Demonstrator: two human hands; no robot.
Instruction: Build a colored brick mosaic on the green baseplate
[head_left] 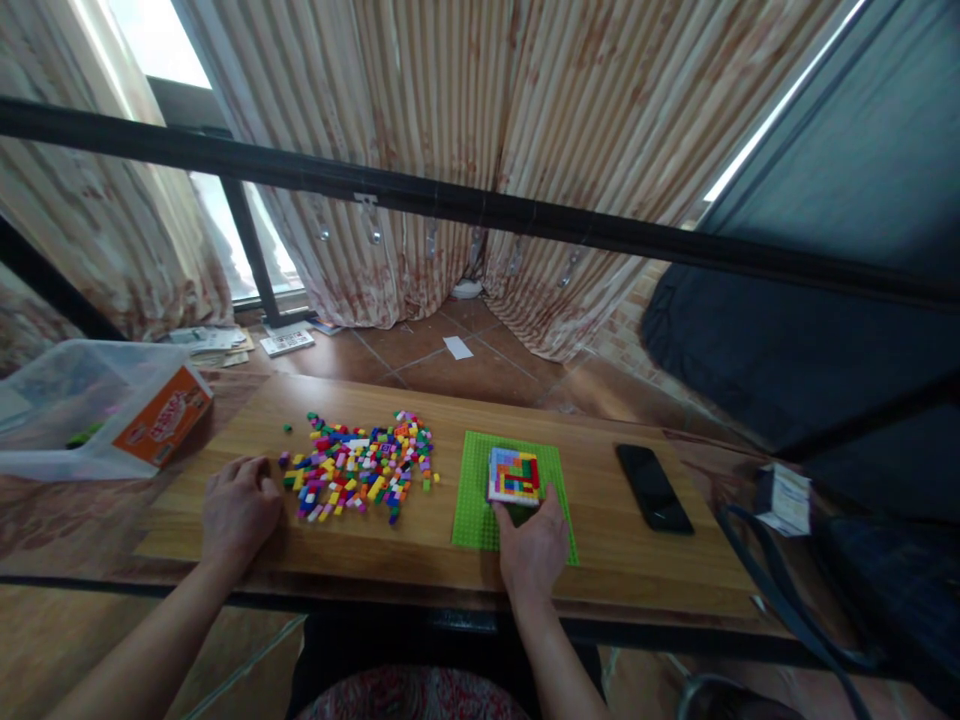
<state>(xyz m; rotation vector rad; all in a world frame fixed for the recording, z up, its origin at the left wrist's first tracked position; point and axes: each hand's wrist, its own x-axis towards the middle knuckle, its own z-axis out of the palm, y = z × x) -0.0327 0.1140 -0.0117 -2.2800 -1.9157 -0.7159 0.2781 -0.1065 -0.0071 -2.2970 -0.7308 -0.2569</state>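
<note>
My right hand [534, 550] is at the near side of a small square block of building bricks [514, 476], thumb at its near left corner and fingers along its right side. The block has a white lower edge and a multicoloured top with red, yellow, blue, orange and green bricks. It is on a green studded baseplate [471, 500], though whether it is pressed on or only resting there I cannot tell. My left hand [238, 508] rests on the wooden board with its fingers curled in, beside a spread of loose coloured bricks [360, 465]. No brick shows in it.
A black phone [654, 488] lies right of the baseplate on the wooden board [600, 580]. At the far left stands a clear plastic box [97, 400] with an orange label. A dark metal bar [420, 195] crosses beyond the board, in front of striped curtains [420, 90].
</note>
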